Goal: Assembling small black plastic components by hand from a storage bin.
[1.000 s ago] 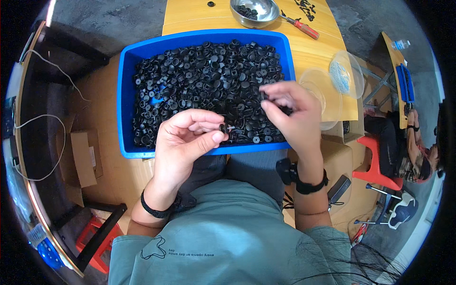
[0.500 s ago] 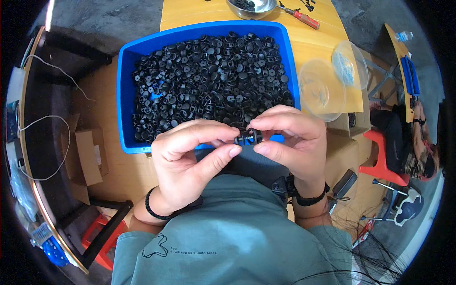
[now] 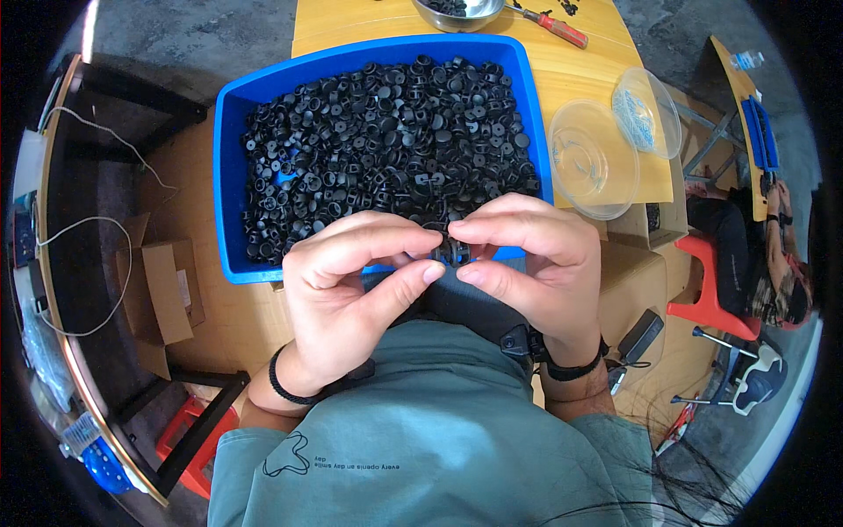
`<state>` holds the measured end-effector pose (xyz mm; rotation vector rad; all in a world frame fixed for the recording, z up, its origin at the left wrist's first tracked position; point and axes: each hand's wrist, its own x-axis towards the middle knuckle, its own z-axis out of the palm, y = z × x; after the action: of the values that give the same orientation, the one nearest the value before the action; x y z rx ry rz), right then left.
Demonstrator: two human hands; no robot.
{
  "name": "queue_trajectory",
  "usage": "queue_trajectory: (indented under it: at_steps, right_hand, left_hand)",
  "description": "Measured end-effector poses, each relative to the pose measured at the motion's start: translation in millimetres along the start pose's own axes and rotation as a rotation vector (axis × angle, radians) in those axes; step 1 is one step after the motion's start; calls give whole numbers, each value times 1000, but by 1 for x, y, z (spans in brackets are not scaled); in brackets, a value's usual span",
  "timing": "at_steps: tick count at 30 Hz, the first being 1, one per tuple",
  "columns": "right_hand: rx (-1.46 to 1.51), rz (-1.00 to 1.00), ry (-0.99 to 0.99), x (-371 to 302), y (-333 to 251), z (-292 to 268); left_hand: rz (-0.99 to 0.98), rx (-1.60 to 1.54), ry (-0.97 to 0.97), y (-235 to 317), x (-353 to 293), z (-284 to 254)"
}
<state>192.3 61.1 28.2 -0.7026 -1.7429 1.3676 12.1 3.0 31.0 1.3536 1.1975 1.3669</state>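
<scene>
Over the near edge of a blue bin (image 3: 221, 176), my two hands meet at a small round black plastic cord lock (image 3: 453, 253). My left hand (image 3: 347, 281) pinches its left side between thumb and index finger. The right side is between the thumb and fingers of my right hand (image 3: 536, 263). Fingertips cover part of the piece, and its spring is not visible now. Beneath and beyond my hands, the bin is filled with loose black plastic parts (image 3: 378, 149), many round, some with holes.
On the yellow table (image 3: 580, 79) right of the bin are two clear round tubs (image 3: 594, 158), one with thin bluish pieces. Farther back lie a red-handled screwdriver (image 3: 562, 31) and a metal bowl (image 3: 470, 19). A red stool (image 3: 707, 290) and another person (image 3: 773, 246) are at right.
My hands have come slightly closer together. The two black halves, which had a spring showing between them, now sit pressed together.
</scene>
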Motion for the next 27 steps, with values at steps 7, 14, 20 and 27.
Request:
queue_trajectory:
  at_steps: [7,14,20,27]
  right_hand:
    - [-33,6,21,0,1,-1]
    - [-54,12,18,0,0,3]
    - [-401,-122,71,-3,-5,10]
    - [-403,-81,67,-7,-5,13]
  left_hand:
    - [-107,-47,23,4,-3,0]
    - [-95,-62,11,0,-2,0]
    - [-111,-44,11,-3,0,1]
    - [-83,1,-6,-7,-3,3]
